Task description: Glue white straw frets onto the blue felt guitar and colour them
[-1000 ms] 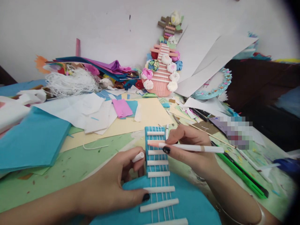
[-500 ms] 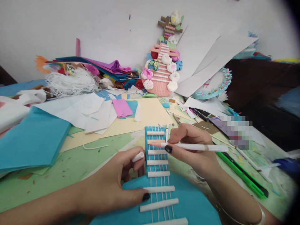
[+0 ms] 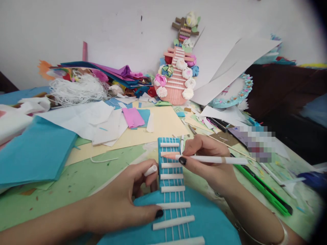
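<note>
A blue paper-covered model lute (image 3: 212, 217) leans toward me, its neck pointing away. White strips (image 3: 173, 189) lie across thin white strings that run down its neck and body. My left hand (image 3: 120, 197) grips its left side, thumb on the front near a strip, other fingers partly hidden. A white marker cap (image 3: 150, 170) sticks out from the curled fingers of that hand. Between the thumb and fingers of my right hand (image 3: 212, 163) is a white marker (image 3: 209, 159) with a peach tip. The tip lies at one of the upper strips.
A pink model lute (image 3: 176, 90) with paper flowers stands against the wall. Left are a bundle of white string (image 3: 79, 89) and blue paper (image 3: 38, 153). A green utility knife (image 3: 263, 190) lies right of my right hand. Paper scraps (image 3: 107, 129) cover the table's back.
Almost nothing differs. The marker in my right hand has shifted very slightly, its tip still at the same upper strip. My left hand keeps its place.
</note>
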A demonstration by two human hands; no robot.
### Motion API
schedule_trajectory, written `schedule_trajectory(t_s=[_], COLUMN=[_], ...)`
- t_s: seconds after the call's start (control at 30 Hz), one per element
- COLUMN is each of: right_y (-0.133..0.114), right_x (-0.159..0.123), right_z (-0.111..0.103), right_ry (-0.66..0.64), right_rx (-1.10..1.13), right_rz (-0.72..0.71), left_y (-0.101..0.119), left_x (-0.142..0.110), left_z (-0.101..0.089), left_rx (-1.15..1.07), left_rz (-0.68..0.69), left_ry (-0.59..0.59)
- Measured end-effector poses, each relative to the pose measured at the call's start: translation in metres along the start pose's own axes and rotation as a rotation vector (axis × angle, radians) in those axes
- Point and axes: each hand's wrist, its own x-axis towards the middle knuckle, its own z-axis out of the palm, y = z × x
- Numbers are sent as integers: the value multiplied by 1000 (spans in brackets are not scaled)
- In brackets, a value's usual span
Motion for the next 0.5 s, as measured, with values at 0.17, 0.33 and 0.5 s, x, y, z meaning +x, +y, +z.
schedule_trajectory(t_s=[0.17, 0.33, 0.5], right_y=[-1, -1, 7], right_x=[0, 2, 2], right_z=[1, 3, -3], right_ry=[-6, 13, 64], right_rx=[30, 12, 98], right_rz=[-4, 31, -18], left_y=[0, -2, -1], left_x=[0, 0, 0], left_z=[-1, -1, -1], left_rx=[44, 58, 71], left_rz=[6, 7, -18], left_ry=[2, 8, -8])
